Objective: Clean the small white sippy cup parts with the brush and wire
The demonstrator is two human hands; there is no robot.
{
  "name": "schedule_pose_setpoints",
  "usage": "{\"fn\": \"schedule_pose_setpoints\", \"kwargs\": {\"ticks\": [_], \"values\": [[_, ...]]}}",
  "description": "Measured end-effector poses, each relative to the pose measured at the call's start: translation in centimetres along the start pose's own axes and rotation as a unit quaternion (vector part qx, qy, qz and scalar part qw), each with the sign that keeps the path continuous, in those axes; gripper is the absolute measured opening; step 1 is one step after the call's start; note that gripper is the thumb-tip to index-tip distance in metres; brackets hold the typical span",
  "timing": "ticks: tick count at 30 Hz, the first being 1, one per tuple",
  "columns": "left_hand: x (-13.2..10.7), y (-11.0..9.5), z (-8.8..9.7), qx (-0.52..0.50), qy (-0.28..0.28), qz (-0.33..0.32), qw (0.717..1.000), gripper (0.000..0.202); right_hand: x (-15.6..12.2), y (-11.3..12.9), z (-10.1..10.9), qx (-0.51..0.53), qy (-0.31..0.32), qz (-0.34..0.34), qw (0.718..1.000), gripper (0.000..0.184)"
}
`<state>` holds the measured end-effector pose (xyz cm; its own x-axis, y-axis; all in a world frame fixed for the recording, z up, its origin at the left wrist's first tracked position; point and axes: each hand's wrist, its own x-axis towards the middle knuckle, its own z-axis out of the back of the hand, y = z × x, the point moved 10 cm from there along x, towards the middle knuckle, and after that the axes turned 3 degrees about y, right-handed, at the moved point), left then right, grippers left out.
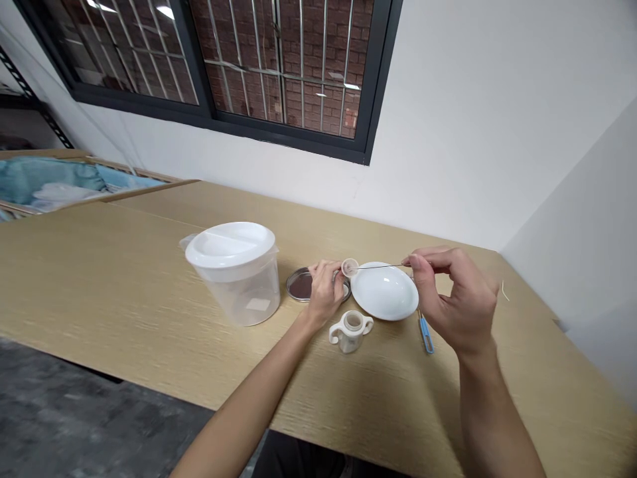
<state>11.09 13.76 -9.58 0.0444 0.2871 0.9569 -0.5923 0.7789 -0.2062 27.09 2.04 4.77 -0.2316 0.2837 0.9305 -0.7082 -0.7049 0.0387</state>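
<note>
My left hand (324, 287) is closed around a small round pale part (350, 267), held up above the metal dish (301, 285). My right hand (455, 297) pinches one end of a thin straight wire-like tool (381, 266) whose other end reaches the small part. Below them a white oval plate (384, 292) lies on the wooden table (124, 279). A small clear two-handled cup (351, 330) stands in front of my left hand. A blue-handled tool (426, 334) lies on the table by my right hand.
A clear plastic pitcher (239, 272) with a white lid stands left of the dish. A cardboard box (64, 182) with blue material sits at the far left. A white wall with a barred window (279, 66) runs behind the table.
</note>
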Motion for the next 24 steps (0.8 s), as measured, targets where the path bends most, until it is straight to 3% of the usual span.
{"fn": "schedule_pose_setpoints", "kwargs": {"ticks": [7, 13, 21, 24], "values": [[0.0, -0.2, 0.0, -0.003, 0.002, -0.004, 1.000, 0.011, 0.0, 0.6, 0.3, -0.035, -0.017, 0.022, 0.999, 0.015], [0.0, -0.1, -0.1, -0.001, 0.007, 0.001, 1.000, 0.011, -0.1, 0.2, 0.3, -0.017, -0.028, -0.002, 0.999, 0.015], [0.0, 0.1, -0.4, 0.003, 0.016, 0.006, 1.000, 0.010, -0.3, 1.5, -1.4, 0.073, 0.074, 0.046, 0.994, 0.016], [0.0, -0.1, -0.2, 0.000, 0.013, -0.003, 1.000, 0.009, -0.4, 1.4, -1.7, 0.075, 0.078, 0.039, 0.993, 0.015]]}}
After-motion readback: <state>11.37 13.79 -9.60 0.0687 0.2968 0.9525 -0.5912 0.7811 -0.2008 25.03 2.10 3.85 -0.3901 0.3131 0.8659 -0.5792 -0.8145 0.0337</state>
